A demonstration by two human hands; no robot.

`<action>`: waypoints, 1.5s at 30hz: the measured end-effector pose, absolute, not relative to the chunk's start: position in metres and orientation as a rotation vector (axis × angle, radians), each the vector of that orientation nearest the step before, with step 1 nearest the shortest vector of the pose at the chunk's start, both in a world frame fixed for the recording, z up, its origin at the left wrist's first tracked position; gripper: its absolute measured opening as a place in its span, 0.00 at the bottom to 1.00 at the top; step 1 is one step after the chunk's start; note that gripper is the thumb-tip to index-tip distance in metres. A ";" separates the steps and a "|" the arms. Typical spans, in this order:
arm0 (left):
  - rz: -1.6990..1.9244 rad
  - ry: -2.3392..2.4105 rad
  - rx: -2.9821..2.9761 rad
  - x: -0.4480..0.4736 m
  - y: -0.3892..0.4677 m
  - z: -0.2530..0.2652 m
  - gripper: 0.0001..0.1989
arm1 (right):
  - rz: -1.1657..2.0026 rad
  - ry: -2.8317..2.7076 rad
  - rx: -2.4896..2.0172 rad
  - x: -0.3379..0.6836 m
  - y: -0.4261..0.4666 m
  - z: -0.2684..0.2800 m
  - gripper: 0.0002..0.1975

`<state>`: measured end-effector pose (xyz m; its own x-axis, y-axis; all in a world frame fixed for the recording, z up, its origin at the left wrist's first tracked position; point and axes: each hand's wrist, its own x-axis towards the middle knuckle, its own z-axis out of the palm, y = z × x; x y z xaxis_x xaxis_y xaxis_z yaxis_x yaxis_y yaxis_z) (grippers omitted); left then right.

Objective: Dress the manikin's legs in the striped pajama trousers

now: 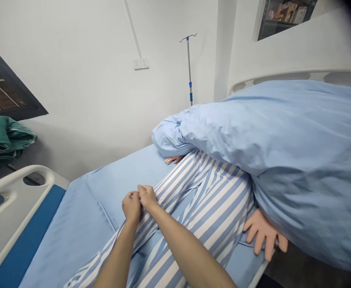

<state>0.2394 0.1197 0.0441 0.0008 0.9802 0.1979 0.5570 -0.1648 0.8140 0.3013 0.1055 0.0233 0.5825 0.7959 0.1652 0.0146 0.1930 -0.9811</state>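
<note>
My left hand and my right hand are side by side, fingers curled and touching or nearly so. Both are closed above the far leg of a pair of blue-and-white striped trousers. Whatever is between the fingers, if anything, is hidden. The trousers clothe a figure that looks like a manikin, lying on the bed. Its smooth near hand is spread at the bed's edge, while the far hand pokes out under a light blue quilt. That quilt covers the upper body.
The bed's blue sheet runs to a pale footboard at left. A headboard rises behind the quilt. An IV pole stands by the wall, near a socket. Folded green cloth lies at far left.
</note>
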 end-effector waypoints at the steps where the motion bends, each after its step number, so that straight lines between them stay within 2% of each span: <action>1: 0.995 1.615 1.823 0.237 0.117 0.039 0.11 | 0.650 -0.798 -1.263 0.302 0.105 0.022 0.18; 12: 0.857 1.605 1.992 0.231 0.114 0.032 0.12 | 0.592 -0.923 -1.370 0.305 0.100 0.024 0.17; 23: 0.757 1.635 2.005 0.233 0.108 0.036 0.11 | 0.281 -1.234 -1.526 0.366 0.097 0.078 0.18; 32: 0.716 1.666 2.045 0.235 0.108 0.035 0.11 | 0.212 -1.335 -1.666 0.390 0.093 0.039 0.18; 40: 0.692 1.620 2.031 0.236 0.108 0.038 0.11 | 0.252 -1.258 -1.636 0.391 0.091 0.040 0.19; 45: 0.892 1.412 1.792 0.262 0.110 0.063 0.10 | 0.275 -1.211 -1.626 0.391 0.091 0.042 0.19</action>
<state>0.2623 0.1102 0.0625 0.1772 0.9787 0.1035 0.5142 -0.1817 0.8382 0.3913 0.0907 0.0419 0.4628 0.8053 0.3706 0.5665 0.0530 -0.8224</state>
